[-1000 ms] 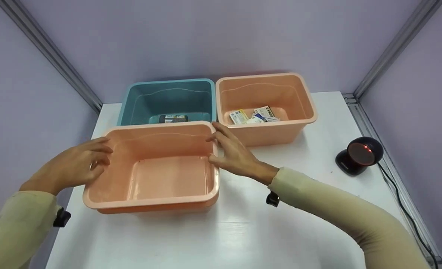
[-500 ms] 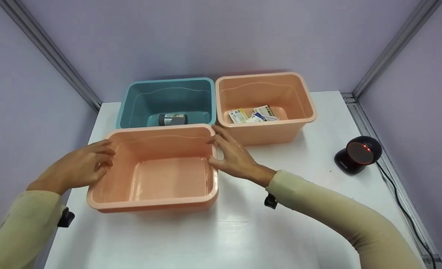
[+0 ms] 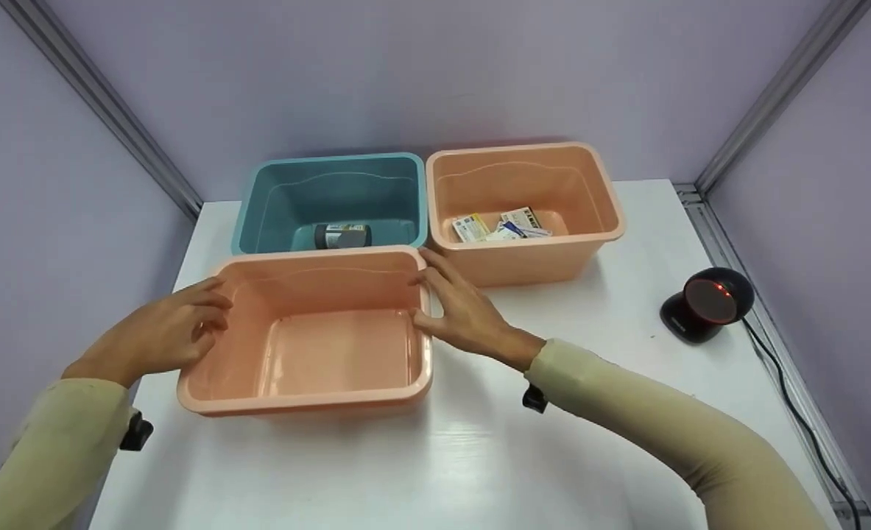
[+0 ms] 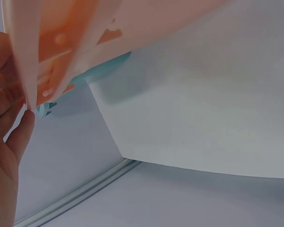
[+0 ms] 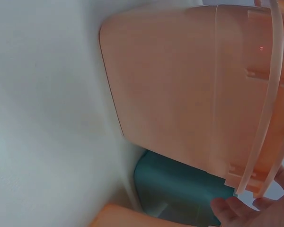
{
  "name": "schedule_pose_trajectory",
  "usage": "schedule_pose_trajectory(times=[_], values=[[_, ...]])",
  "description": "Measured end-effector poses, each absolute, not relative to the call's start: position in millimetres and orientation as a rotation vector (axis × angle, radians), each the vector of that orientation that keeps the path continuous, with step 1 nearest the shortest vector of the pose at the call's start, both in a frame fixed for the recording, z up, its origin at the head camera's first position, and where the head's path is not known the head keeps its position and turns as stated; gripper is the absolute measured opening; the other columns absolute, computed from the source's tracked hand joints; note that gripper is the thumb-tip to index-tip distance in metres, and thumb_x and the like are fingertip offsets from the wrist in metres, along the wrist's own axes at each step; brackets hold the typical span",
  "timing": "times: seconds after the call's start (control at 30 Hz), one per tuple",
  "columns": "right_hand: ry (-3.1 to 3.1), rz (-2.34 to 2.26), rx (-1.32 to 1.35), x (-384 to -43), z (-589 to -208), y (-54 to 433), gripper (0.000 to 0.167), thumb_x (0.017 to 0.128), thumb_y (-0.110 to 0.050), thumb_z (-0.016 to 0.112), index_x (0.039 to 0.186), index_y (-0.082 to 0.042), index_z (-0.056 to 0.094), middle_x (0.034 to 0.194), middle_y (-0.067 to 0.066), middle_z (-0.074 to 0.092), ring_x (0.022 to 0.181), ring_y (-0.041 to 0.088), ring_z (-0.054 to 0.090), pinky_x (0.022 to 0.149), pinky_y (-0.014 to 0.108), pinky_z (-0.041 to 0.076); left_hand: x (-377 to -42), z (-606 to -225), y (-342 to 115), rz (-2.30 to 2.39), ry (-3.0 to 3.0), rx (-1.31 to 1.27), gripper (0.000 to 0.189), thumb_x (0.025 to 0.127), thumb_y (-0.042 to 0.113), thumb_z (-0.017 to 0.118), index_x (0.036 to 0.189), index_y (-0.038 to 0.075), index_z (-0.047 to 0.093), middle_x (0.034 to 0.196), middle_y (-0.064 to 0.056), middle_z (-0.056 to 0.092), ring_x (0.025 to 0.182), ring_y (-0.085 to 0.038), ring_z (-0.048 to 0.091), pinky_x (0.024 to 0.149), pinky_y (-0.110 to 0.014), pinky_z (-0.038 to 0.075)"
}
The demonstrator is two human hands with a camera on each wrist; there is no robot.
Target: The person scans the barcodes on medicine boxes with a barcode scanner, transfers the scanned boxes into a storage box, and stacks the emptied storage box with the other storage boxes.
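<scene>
A peach plastic bin [image 3: 339,353] with nothing inside is held by both hands at its two short sides. My left hand [image 3: 163,331] pinches the left rim, thumb [image 4: 22,135] outside. At the right rim, my right hand [image 3: 468,313] grips with thumb and fingers near the back corner. The bin's back edge overlaps the front of a teal bin [image 3: 262,206], in which a dark jar [image 3: 343,235] with a label lies on its side. In the right wrist view, the right fingertips [image 5: 220,205] show in front of the teal bin [image 5: 180,187].
A second peach bin [image 3: 531,265] stands at the back right, beside the teal one, with several small boxes [image 3: 505,227] in it. To the right on the white table [image 3: 479,456] is a black scanner-like device [image 3: 707,305] with red lights and a cable [image 3: 788,397].
The left end of the held bin has shifted slightly right with my left hand. Its back edge has come a little nearer me, showing more of the jar. The right hand has barely moved.
</scene>
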State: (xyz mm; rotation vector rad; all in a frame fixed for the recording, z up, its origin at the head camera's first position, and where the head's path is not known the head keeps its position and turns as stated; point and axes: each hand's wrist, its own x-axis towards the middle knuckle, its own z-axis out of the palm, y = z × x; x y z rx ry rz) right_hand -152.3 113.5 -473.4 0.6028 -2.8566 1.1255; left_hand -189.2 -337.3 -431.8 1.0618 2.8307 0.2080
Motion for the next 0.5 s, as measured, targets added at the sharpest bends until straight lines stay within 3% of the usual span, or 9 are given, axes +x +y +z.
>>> schedule_pose_trajectory(times=[0.13,0.3,0.4,0.5], values=[[-2.868,1.107,0.611,-153.4,-473.3,113.8,0.041,0.101,-0.033,0.071,0.137,-0.016,0.063,0.18,0.006,0.027,0.158,0.037,0.045,0.099,0.058,0.06,-188.6,-429.8,-335.4,0.21,2.831,1.042,0.019,0.098,0.006,0.064,0.103,0.004,0.082,0.14,-0.018,0.071,0.153,-0.048,0.047,0.115,-0.062,0.053],[-2.888,1.06,0.647,-154.1,-472.8,120.5,0.047,0.106,-0.047,0.067,0.142,-0.017,0.063,0.18,0.006,0.027,0.161,0.036,0.04,0.118,0.063,0.05,-190.6,-428.4,-328.2,0.252,2.831,1.012,0.02,0.099,0.004,0.061,0.103,0.002,0.081,0.139,-0.02,0.072,0.153,-0.048,0.047,0.114,-0.063,0.053],[-2.864,1.075,0.663,-156.8,-471.1,130.7,0.052,0.109,-0.049,0.062,0.15,-0.017,0.059,0.177,0.006,0.035,0.161,0.033,0.04,0.125,0.063,0.043,-191.3,-424.3,-319.4,0.271,2.896,1.009,0.021,0.1,0.004,0.061,0.105,0.001,0.082,0.135,-0.019,0.074,0.143,-0.045,0.058,0.109,-0.063,0.056],[-2.795,1.15,0.628,-164.0,-464.9,148.1,0.05,0.111,-0.041,0.061,0.154,-0.015,0.055,0.167,0.007,0.049,0.154,0.031,0.049,0.126,0.059,0.044,-195.6,-414.2,-304.4,0.306,3.015,1.028,0.022,0.1,0.005,0.061,0.105,0.002,0.082,0.125,-0.017,0.078,0.125,-0.041,0.069,0.101,-0.062,0.06]])
